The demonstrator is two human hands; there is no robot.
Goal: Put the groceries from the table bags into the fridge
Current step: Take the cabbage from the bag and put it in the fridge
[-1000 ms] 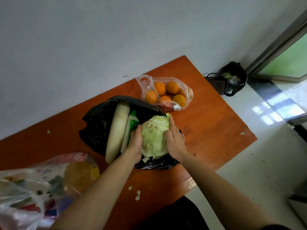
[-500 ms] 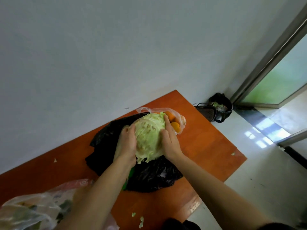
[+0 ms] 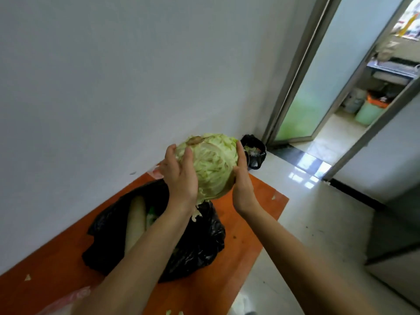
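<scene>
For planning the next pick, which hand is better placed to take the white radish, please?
Left hand, likely: white radish lies beside its forearm; right hand also holds the cabbage.

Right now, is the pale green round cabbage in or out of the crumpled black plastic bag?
Out: left hand and right hand hold the cabbage up, clear above the black bag.

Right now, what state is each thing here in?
cabbage, held in the air above the table
left hand, cupping cabbage's left side
right hand, cupping its right side
black bag, open on the table
white radish, lying inside the bag
bin, on the floor, holding scraps
</scene>
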